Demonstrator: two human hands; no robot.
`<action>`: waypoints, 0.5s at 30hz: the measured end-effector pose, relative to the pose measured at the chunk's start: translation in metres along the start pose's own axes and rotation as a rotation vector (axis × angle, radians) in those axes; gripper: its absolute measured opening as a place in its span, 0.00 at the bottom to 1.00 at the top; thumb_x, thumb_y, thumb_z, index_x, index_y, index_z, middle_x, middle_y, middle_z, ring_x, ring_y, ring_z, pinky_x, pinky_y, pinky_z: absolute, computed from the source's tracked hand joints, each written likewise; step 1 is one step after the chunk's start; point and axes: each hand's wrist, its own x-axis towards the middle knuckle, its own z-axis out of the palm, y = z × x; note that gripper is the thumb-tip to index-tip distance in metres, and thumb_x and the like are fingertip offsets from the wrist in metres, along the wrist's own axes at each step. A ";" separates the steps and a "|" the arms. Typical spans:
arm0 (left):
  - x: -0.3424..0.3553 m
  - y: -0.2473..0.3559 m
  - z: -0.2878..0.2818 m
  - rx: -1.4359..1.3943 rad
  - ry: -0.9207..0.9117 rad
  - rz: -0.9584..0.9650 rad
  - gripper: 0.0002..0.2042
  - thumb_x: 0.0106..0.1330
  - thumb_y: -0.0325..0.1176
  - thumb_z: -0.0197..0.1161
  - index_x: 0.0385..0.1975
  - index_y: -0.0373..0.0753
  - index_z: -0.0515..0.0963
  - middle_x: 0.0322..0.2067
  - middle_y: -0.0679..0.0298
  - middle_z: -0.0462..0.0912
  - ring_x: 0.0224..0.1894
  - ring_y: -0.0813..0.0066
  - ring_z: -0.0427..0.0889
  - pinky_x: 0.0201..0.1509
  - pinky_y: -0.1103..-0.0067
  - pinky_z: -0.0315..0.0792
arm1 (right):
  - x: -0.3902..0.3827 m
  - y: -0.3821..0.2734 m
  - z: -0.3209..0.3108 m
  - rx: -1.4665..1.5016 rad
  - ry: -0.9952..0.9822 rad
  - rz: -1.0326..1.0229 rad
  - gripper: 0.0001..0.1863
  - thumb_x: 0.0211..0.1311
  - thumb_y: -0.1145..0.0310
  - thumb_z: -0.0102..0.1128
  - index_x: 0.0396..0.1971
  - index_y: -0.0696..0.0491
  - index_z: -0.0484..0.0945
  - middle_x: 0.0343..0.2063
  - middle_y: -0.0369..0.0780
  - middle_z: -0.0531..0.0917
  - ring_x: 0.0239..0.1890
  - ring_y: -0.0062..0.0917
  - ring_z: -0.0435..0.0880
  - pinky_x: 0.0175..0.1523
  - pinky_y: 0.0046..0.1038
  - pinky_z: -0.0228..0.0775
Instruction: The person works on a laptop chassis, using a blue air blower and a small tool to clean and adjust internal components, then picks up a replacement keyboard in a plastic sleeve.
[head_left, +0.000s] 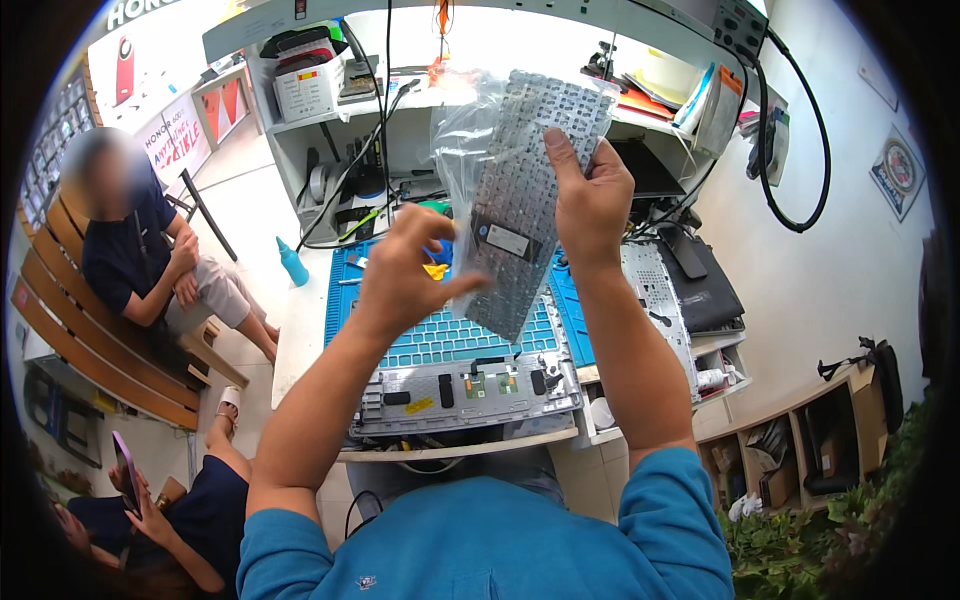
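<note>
My right hand (594, 205) grips a laptop keyboard (522, 165) near its upper right, the thumb pressed on its front. The keyboard is raised and tilted, its backing side with a white label towards me. Clear plastic wrap (465, 125) hangs loosely around it. Just left of its lower part is my left hand (402, 268), with thumb and fingers apart and nothing visible between them. Beneath both hands a silver laptop top case (460, 400) lies on the blue work mat (345, 290), its key openings showing the blue below.
A blue squeeze bottle (292, 262) stands left of the mat. On the right are another silver laptop panel (655, 290) and a black laptop part (705, 285). Shelves (400, 115) with tools and cables rise behind. Two people sit at left; a black cable loop (825, 150) hangs at right.
</note>
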 end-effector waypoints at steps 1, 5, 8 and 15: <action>-0.006 0.005 0.005 0.068 -0.002 0.084 0.29 0.58 0.40 0.88 0.55 0.42 0.79 0.50 0.60 0.83 0.42 0.67 0.93 0.48 0.73 0.92 | 0.000 0.001 0.003 0.011 0.021 0.010 0.11 0.78 0.65 0.73 0.45 0.59 0.89 0.27 0.27 0.84 0.27 0.07 0.70 0.32 0.19 0.62; -0.020 0.000 0.018 0.148 -0.097 0.107 0.28 0.59 0.30 0.84 0.59 0.46 0.79 0.60 0.56 0.79 0.48 0.58 0.94 0.52 0.68 0.92 | 0.006 0.005 0.004 -0.013 0.026 0.032 0.10 0.78 0.65 0.73 0.44 0.58 0.89 0.27 0.28 0.85 0.27 0.07 0.70 0.32 0.19 0.62; -0.018 -0.003 0.017 0.099 -0.097 0.113 0.24 0.60 0.27 0.81 0.57 0.45 0.81 0.57 0.56 0.81 0.48 0.58 0.95 0.51 0.69 0.92 | 0.008 0.012 0.002 0.005 0.040 0.055 0.09 0.78 0.66 0.73 0.44 0.57 0.89 0.28 0.27 0.84 0.27 0.07 0.70 0.32 0.19 0.62; -0.021 0.004 0.023 0.038 -0.102 0.076 0.22 0.61 0.26 0.80 0.55 0.41 0.83 0.38 0.61 0.87 0.37 0.64 0.93 0.45 0.72 0.89 | 0.012 0.016 -0.001 0.081 0.075 0.123 0.09 0.79 0.65 0.72 0.44 0.57 0.89 0.29 0.28 0.85 0.26 0.07 0.70 0.32 0.19 0.62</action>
